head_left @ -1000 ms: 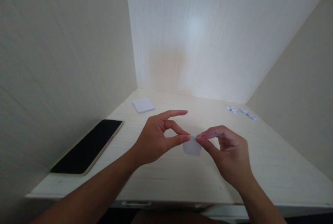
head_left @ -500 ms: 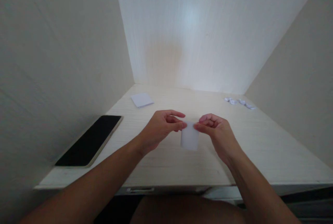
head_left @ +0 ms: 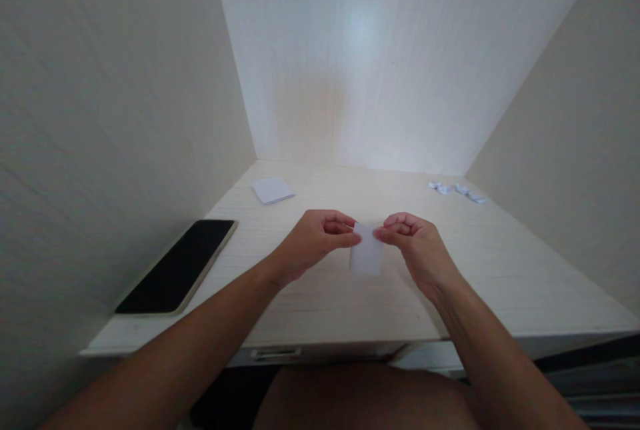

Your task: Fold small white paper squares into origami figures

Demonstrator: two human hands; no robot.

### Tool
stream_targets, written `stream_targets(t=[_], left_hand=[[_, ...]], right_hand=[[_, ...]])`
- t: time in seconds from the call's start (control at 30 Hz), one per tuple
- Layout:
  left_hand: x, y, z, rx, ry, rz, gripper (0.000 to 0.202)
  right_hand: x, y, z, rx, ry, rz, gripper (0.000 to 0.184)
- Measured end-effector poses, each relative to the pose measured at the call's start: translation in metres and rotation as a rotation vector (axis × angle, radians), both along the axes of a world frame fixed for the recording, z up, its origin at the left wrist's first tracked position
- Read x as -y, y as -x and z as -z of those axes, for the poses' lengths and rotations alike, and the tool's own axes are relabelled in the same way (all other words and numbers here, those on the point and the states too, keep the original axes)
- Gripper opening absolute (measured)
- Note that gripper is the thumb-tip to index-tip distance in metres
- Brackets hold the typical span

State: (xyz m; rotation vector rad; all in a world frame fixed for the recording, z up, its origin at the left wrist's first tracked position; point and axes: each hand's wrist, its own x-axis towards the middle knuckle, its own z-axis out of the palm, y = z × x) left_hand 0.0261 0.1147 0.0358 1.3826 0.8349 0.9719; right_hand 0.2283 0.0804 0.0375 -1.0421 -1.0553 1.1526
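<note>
A small white slip of paper (head_left: 367, 258) hangs above the middle of the pale wooden desk (head_left: 500, 270). My left hand (head_left: 313, 241) pinches its upper left corner between thumb and fingers. My right hand (head_left: 417, 247) pinches the upper right corner in the same way. Both hands are curled closed on the paper, a little above the desk top.
A black phone (head_left: 177, 267) lies face up near the desk's left edge. A small pad of white paper (head_left: 273, 190) sits at the back left. Several small white folded bits (head_left: 457, 190) lie at the back right. Walls close in on three sides.
Both hands have drawn closer together and curled in; my left index finger, earlier stretched out, is now folded. The paper hangs longer below the fingers. The view has shifted slightly.
</note>
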Motion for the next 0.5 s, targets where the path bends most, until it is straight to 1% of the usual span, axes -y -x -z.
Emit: stream_targets(t=[0.17,0.37,0.5], left_hand=[[-0.0012,0.0011,0.0016,-0.042,-0.005,-0.011,0.032],[-0.0007,0.0018,0.0028,-0.083,-0.006,0.012,0.029],[-0.0016,0.0013,0.0042,-0.091,-0.013,0.019,0.032]], right_hand=[[0.0002,-0.0001,-0.0006,0.005,-0.005,0.007,0.029],[0.0011,-0.0016,-0.0005,0.001,-0.016,0.014,0.029],[0.0006,-0.0025,0.0004,-0.004,-0.024,0.022,0.029]])
